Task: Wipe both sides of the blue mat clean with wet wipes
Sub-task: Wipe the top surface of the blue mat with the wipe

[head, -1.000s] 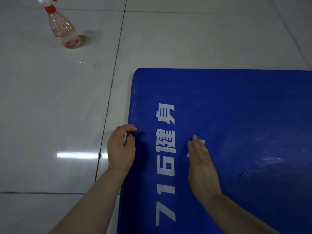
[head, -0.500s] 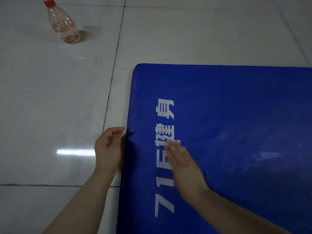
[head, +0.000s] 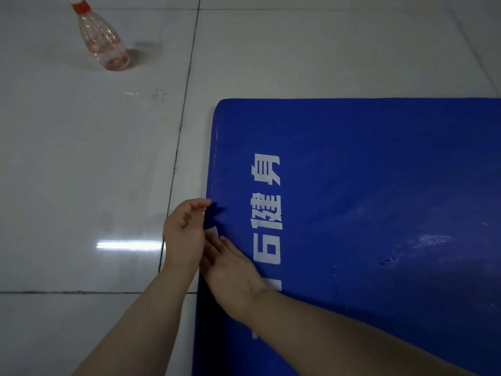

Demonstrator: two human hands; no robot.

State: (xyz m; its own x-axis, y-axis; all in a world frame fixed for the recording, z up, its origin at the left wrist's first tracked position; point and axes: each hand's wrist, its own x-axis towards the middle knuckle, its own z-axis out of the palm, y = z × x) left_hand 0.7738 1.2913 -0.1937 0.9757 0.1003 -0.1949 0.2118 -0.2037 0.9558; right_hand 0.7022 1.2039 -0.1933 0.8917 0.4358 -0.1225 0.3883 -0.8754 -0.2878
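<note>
Blue mat point(head: 379, 213) lies flat on the tiled floor point(head: 81, 172); right hand point(head: 233, 272), fingers straight, presses a white wet wipe point(head: 212, 230) at its left edge; left hand point(head: 184, 234) hovers beside, fingers loosely curled, gripping nothing visible.

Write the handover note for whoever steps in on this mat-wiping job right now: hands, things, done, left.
Left hand: at the left edge of the blue padded mat, fingers loosely curled; grip not clear.
Right hand: flat on the mat near that edge, pressing a white wet wipe.
Clear plastic spray bottle with red collar: upright on the white tiled floor, far left.
Done: damp streaks on the mat's right part.
Left: finish this face, flip, wipe the underside.
</note>
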